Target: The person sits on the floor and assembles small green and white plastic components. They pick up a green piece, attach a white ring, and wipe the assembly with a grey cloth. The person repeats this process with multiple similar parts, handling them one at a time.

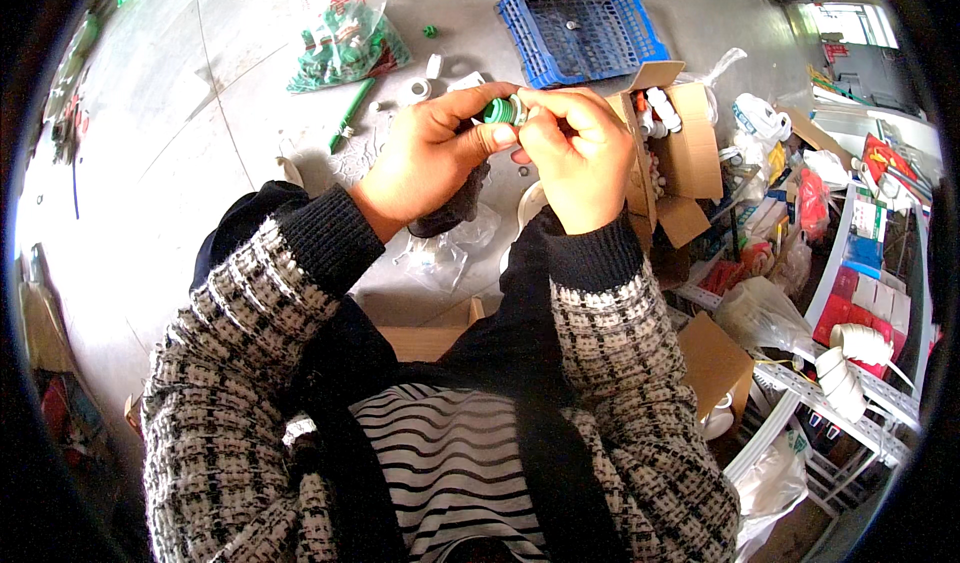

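Observation:
Both my hands meet in front of me around a small green threaded plastic plug [499, 112]. Its ribbed green end faces left, and a pale ring-like part sits at its right end. My left hand [425, 158] pinches it from the left between thumb and index finger. From the right, the bent fingers of my right hand [582, 153] press on the pale end and partly hide it. Below the hands, a dark shoe [455, 206] shows beside crumpled clear plastic [435, 260]. White pipe fittings [418, 90] lie on the floor just beyond my left hand.
A clear bag of green fittings [345, 53] stands far left, with a green rod [351, 116] nearby. At the back is a blue plastic crate [512, 28]. An open cardboard box [697, 143] holds white fittings at right, beside a cluttered metal shelf [860, 438].

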Motion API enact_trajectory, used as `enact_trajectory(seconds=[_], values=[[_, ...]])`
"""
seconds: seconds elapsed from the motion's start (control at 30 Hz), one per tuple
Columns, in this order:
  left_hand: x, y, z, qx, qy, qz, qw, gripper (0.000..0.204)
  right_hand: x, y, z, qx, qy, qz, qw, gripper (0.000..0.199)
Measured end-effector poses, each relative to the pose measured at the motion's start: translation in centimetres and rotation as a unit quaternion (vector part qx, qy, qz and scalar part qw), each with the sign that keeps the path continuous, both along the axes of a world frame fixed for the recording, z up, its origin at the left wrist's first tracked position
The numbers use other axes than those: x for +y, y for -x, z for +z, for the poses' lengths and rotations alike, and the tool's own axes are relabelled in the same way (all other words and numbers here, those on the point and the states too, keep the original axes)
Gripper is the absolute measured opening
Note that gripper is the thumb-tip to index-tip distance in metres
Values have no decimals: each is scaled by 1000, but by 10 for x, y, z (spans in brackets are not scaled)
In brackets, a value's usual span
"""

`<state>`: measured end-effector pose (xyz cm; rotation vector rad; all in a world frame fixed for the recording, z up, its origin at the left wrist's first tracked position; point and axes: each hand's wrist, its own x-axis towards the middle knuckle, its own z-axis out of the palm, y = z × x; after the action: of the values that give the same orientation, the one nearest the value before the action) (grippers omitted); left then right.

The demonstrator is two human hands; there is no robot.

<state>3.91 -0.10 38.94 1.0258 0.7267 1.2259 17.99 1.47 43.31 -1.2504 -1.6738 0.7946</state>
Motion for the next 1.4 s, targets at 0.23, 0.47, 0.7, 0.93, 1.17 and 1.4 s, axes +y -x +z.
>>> enact_trajectory(seconds=[0.23, 0.47, 0.7, 0.93, 1.17, 1.4], values=[[-1, 3, 9, -95, 27, -35, 995, 35, -1, -5, 5, 162, 123, 81, 976, 13], [3, 6, 28, -122, 14, -10, 992, 37, -5, 0, 19, 258, 220, 15, 941, 26], [13, 16, 42, -138, -9, 34, 990, 38, -4, 21, 41, 247, 210, 43, 945, 28], [31, 43, 59, -93, -6, 67, 993, 35, 20, 58, 64, 207, 91, 39, 973, 20], [23, 40, 76, -147, -36, 131, 980, 34, 25, 65, 83, 223, 79, 98, 967, 16], [21, 54, 77, -199, -35, 144, 969, 37, 26, 86, 88, 140, 45, 73, 986, 16]])
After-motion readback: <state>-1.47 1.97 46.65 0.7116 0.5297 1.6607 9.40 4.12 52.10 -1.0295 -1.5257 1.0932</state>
